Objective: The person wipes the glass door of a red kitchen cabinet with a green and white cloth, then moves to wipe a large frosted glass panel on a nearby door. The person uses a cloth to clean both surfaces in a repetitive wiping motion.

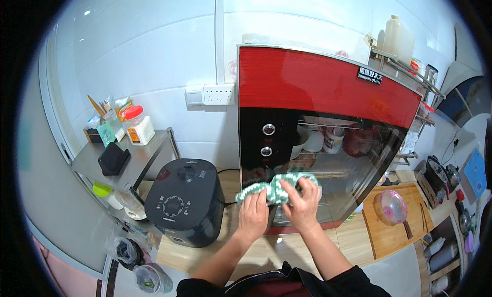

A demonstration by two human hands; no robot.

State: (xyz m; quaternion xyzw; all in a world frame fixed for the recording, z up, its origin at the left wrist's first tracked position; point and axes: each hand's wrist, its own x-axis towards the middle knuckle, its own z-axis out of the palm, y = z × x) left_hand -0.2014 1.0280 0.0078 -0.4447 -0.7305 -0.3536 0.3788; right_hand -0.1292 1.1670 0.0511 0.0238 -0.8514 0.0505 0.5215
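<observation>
A green-and-white cloth [280, 187] is bunched between my two hands, in front of a dish cabinet [307, 78] with a red top band and a dark glass door. My left hand [253, 216] grips the cloth's left end. Higher and to the right, my right hand [303, 205] has its fingers spread over the thicker part and holds it. Whether the cloth touches the glass, I cannot tell. Through the door show bowls and jars [334, 139] on racks. Two round knobs [267, 139] sit on the black panel at left.
Left of the cabinet stands a black rice cooker [182, 205], beside a metal shelf [148, 153] holding a red-lidded jar [139, 126]. At right, a wooden cutting board [373, 224] carries a pink-tinted bowl [393, 206] and a brown-handled knife [408, 229]. Lined bins [152, 279] stand lower left.
</observation>
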